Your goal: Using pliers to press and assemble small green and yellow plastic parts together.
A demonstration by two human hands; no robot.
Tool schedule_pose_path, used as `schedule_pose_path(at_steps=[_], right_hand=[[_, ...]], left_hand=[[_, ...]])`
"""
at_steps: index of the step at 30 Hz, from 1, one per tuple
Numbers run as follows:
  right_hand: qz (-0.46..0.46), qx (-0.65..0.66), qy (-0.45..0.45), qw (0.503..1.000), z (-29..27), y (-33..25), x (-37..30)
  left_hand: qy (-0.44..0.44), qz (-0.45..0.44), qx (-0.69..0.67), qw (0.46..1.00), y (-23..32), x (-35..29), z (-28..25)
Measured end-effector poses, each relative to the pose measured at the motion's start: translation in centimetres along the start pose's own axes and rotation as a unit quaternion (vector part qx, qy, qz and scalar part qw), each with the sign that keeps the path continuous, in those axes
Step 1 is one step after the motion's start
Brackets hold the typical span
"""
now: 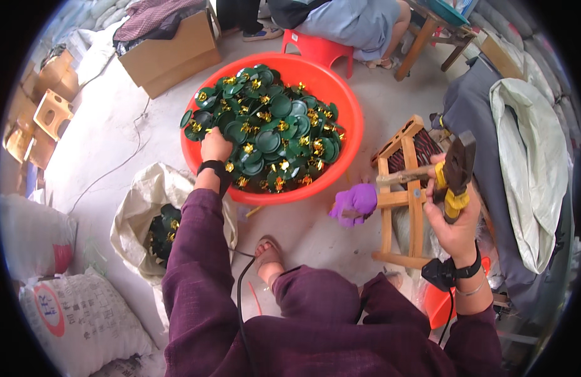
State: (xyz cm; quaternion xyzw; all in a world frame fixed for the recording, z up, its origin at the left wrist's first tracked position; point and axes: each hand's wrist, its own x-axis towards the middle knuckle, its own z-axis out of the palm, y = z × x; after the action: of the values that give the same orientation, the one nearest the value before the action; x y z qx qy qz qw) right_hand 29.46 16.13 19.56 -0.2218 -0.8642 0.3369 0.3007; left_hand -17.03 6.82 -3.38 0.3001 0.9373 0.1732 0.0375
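A red-orange basin (350, 141) holds a heap of dark green plastic discs (268, 140) with shiny gold flower-like pieces. My left hand (216, 146) reaches over its left rim, with the fingers bent and closed at the heap beside a gold piece. What lies between those fingertips is hidden. Off to the right, my right hand (457, 229) is raised and closed around a hammer (460, 160). This hammer has a rusty metal head with yellow wrapping, and its wooden handle points left, above a wooden folding stool (416, 217).
An open white woven sack (136, 220) with more green pieces stands left of my legs. Full sacks (83, 320) lie at the lower left. A purple bundle (355, 204) is beside the stool. Beyond the basin are a cardboard box (171, 63) and a person on a red stool (319, 49).
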Motion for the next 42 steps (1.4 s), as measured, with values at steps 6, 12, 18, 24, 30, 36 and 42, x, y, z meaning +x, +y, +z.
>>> schedule_pose_path(at_steps=[6, 12, 18, 24, 30, 36, 42], right_hand=[[0.037, -0.015, 0.01, 0.999, -0.8, 1.6, -0.7], [0.036, 0.003, 0.049, 0.998, -0.7, 2.4, -0.9], [0.036, -0.028, 0.071, 0.996, -0.7, 0.8, -0.4], [-0.056, -0.019, 0.053, 0.997, -0.3, -0.5, -0.4], [-0.096, -0.042, 0.006, 0.995, 1.6, 0.5, -0.8], [-0.119, -0.047, 0.0, 0.992, 3.1, 1.7, -0.7], [-0.153, -0.085, -0.03, 0.984, 2.3, 0.3, -0.3]], left_hand=[[-0.081, -0.058, 0.034, 0.994, -0.7, 1.0, 5.2], [0.053, 0.109, -0.028, 0.992, 4.1, -3.0, 2.5], [0.163, 0.404, -0.319, 0.842, 15.0, -15.5, -5.9], [0.028, 0.534, -0.213, 0.817, 18.5, -22.6, -1.5], [0.035, 0.537, -0.21, 0.817, 18.7, -22.7, -1.0], [-0.024, 0.45, -0.405, 0.796, 20.2, -22.4, -2.8], [-0.053, 0.501, -0.352, 0.789, 22.3, -21.1, 1.5]])
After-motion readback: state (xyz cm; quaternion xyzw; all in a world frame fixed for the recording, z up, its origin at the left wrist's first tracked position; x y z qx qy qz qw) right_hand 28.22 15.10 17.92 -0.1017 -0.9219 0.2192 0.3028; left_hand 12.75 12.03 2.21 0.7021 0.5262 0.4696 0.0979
